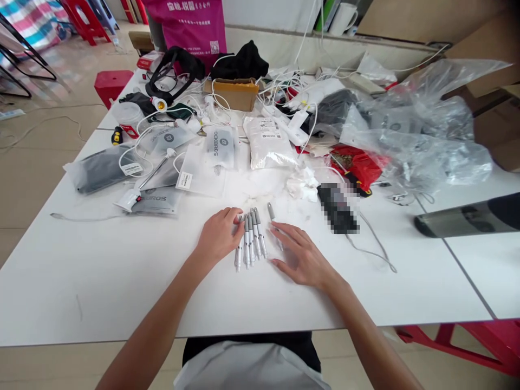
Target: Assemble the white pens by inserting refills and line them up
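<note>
Several white pens with grey grips [252,238] lie side by side on the white table in front of me, pointing away. Another grey-and-white pen [271,211] lies a little apart to their right. Against the left side of the row rests my left hand [217,235], its fingers bent and its thumb touching the leftmost pens; it is open around nothing it grips. My right hand [303,257] is open, fingers spread, with fingertips on the separate pen and partly covering it. The thumb stays apart, near the pens' lower ends.
Behind the pens are crumpled tissue [303,184], a white package [268,143] and flat bagged items [158,201]. A blurred-out dark device [338,208] with a cable lies right, near a dark bottle [467,216]. Clear plastic bags [439,135] and tangled cables fill the back.
</note>
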Demonstrator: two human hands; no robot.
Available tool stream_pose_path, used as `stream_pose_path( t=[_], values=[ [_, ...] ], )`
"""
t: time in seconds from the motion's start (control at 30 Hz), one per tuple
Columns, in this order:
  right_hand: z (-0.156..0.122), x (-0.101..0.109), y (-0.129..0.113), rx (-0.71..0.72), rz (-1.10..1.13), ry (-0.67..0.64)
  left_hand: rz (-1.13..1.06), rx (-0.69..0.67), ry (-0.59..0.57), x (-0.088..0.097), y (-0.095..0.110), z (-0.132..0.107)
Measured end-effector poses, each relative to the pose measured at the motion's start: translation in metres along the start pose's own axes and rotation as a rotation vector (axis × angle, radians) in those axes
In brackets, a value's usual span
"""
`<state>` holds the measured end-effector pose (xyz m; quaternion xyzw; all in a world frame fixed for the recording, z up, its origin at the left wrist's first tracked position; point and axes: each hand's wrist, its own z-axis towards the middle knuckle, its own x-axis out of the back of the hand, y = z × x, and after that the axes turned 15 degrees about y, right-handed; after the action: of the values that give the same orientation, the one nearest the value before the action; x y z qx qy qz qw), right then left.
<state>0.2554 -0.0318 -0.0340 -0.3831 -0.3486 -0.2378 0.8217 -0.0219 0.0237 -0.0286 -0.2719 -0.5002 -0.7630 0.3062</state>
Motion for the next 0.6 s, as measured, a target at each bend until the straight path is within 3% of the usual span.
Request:
stream_pose_path(
  t=[0.07,0.17,0.3,0.47,0.6],
  values=[
    [-0.003,0.005,0.005,-0.014,-0.043,0.037,0.005,0.027,-0.009,0.001,0.002,-0.001],
    [-0.010,0.010,0.019,-0.094,-0.205,0.222,0.017,0.063,-0.013,0.003,0.006,-0.001],
    [-0.021,0.014,0.040,-0.317,-0.529,0.408,-0.030,0.167,-0.056,0.011,0.010,0.003],
    [-0.014,0.015,0.058,-0.471,-0.676,0.360,-0.530,0.473,-0.138,0.029,0.004,0.016],
    [0.003,0.014,0.064,-0.422,-0.641,0.348,-1.025,0.649,-0.042,0.034,-0.003,0.023]
  ],
)
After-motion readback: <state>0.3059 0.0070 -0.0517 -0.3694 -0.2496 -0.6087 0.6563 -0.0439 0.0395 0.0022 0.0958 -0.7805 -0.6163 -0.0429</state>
